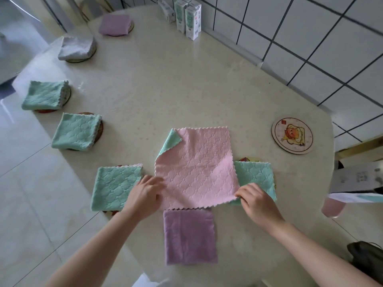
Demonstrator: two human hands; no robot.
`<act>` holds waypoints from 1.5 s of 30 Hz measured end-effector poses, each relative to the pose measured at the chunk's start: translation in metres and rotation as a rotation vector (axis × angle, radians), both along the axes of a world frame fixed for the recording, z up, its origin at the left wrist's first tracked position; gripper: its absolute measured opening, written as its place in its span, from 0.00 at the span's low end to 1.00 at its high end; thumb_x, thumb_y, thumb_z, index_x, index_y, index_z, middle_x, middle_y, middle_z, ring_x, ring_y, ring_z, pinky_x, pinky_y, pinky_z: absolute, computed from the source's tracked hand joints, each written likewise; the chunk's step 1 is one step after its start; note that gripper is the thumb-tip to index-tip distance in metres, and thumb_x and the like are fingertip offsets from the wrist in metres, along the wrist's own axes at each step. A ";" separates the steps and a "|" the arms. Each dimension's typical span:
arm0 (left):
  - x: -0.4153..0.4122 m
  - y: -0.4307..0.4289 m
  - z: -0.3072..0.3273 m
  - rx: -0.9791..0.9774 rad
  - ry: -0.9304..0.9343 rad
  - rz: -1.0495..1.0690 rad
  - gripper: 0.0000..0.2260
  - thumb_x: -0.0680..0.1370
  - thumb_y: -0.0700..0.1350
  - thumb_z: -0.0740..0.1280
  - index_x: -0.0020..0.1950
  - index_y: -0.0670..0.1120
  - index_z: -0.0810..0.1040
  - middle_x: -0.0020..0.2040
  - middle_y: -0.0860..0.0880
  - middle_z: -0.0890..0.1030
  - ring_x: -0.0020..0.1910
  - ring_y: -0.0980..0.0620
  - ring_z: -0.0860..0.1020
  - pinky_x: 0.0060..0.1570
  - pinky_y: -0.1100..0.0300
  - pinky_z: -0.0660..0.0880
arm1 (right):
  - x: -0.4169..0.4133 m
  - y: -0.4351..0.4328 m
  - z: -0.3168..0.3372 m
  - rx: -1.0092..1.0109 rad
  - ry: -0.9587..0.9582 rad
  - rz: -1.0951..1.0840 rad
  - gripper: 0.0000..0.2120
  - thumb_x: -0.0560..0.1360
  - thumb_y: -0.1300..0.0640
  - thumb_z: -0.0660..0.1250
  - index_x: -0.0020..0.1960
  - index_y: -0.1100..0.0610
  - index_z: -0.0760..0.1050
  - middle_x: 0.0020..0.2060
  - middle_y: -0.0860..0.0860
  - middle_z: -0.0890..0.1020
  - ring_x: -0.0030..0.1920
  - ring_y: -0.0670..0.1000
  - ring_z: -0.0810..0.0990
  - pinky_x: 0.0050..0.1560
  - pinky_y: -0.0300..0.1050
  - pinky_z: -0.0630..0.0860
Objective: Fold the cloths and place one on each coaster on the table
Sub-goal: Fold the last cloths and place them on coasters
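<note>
Left hand [145,195] gripping the near-left corner of the pink cloth [196,168], fingers curled over its edge. Right hand [259,201] pinching the near-right corner between thumb and fingertips.

Pink cloth spread flat and unfolded on the near half of the table [186,90], its far-left corner flipped over to show a green underside. Just left of it, a folded left green cloth [116,187], touching the left hand, with only a sliver of coaster visible beneath. Just right, a folded right green cloth [257,175], partly under the pink cloth and the right hand, lying on a coaster that peeks out at its far edge. Directly nearer, touching the pink cloth's near edge, a folded purple cloth [189,237]; impossible to tell what lies under it.

Farther right, well apart, an uncovered coaster [292,135] with a cartoon print. Along the left edge, four more folded cloths on coasters: two green, then a pale grey one, then a purple one farthest away. At the far edge, upright cartons [190,19] against the tiled wall.
</note>
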State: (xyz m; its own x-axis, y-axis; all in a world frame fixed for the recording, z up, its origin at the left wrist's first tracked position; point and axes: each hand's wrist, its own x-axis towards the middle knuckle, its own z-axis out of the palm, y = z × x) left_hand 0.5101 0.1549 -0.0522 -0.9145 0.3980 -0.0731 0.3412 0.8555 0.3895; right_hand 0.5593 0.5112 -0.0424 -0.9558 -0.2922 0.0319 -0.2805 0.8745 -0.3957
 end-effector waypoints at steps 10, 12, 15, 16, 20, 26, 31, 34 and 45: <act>-0.102 0.047 -0.005 -0.244 -0.108 -0.004 0.21 0.79 0.46 0.63 0.72 0.50 0.68 0.78 0.49 0.56 0.76 0.45 0.52 0.74 0.50 0.53 | -0.023 -0.005 -0.005 0.021 -0.074 0.183 0.12 0.67 0.70 0.68 0.46 0.57 0.79 0.44 0.50 0.78 0.50 0.52 0.76 0.49 0.47 0.76; -0.109 0.049 -0.006 -0.239 -0.121 0.027 0.22 0.78 0.46 0.63 0.73 0.49 0.66 0.78 0.50 0.55 0.76 0.44 0.55 0.73 0.49 0.57 | -0.026 -0.005 -0.007 0.019 -0.102 0.203 0.12 0.67 0.70 0.67 0.46 0.57 0.78 0.44 0.50 0.79 0.50 0.52 0.77 0.49 0.47 0.76; -0.114 0.048 -0.010 -0.226 -0.112 0.063 0.24 0.77 0.43 0.65 0.72 0.46 0.66 0.75 0.50 0.60 0.69 0.43 0.63 0.64 0.47 0.69 | -0.029 -0.006 -0.008 0.020 -0.125 0.214 0.11 0.67 0.70 0.67 0.45 0.57 0.78 0.42 0.49 0.78 0.48 0.51 0.76 0.46 0.44 0.77; -0.116 0.047 -0.012 -0.219 -0.100 0.071 0.23 0.76 0.42 0.66 0.71 0.45 0.67 0.73 0.49 0.63 0.67 0.43 0.66 0.60 0.47 0.71 | -0.030 -0.006 -0.008 0.019 -0.132 0.214 0.12 0.66 0.71 0.67 0.44 0.57 0.78 0.41 0.49 0.78 0.47 0.51 0.76 0.44 0.44 0.77; -0.121 0.046 -0.018 -0.162 0.013 0.124 0.13 0.75 0.40 0.66 0.60 0.42 0.75 0.61 0.44 0.75 0.55 0.40 0.73 0.49 0.45 0.76 | -0.031 -0.005 -0.007 0.017 -0.149 0.211 0.11 0.67 0.71 0.67 0.44 0.57 0.77 0.40 0.49 0.78 0.46 0.51 0.77 0.41 0.45 0.77; -0.145 0.054 -0.019 -0.262 0.147 0.107 0.09 0.74 0.40 0.67 0.53 0.40 0.77 0.46 0.42 0.79 0.45 0.39 0.77 0.41 0.49 0.74 | -0.029 -0.003 -0.009 0.022 -0.167 0.222 0.12 0.67 0.71 0.65 0.44 0.57 0.77 0.41 0.49 0.77 0.47 0.51 0.76 0.43 0.46 0.77; -0.166 0.058 -0.016 -0.211 0.114 0.190 0.05 0.75 0.40 0.64 0.47 0.41 0.79 0.43 0.43 0.81 0.47 0.41 0.76 0.42 0.52 0.70 | -0.031 -0.004 -0.009 0.012 -0.190 0.208 0.11 0.67 0.71 0.65 0.44 0.57 0.77 0.41 0.49 0.78 0.47 0.50 0.76 0.43 0.45 0.77; -0.172 0.050 -0.015 0.013 -0.080 0.579 0.07 0.76 0.43 0.61 0.45 0.44 0.79 0.44 0.45 0.81 0.45 0.44 0.76 0.41 0.55 0.71 | -0.033 -0.006 -0.007 -0.028 -0.205 0.168 0.09 0.68 0.69 0.66 0.43 0.57 0.77 0.40 0.48 0.78 0.46 0.50 0.76 0.42 0.45 0.77; -0.077 0.059 0.008 0.104 -0.115 -0.171 0.14 0.79 0.50 0.61 0.63 0.48 0.74 0.61 0.51 0.77 0.60 0.54 0.75 0.65 0.60 0.69 | -0.042 -0.011 0.007 -0.172 -0.267 0.023 0.06 0.71 0.64 0.65 0.44 0.55 0.77 0.39 0.46 0.79 0.43 0.45 0.76 0.43 0.40 0.74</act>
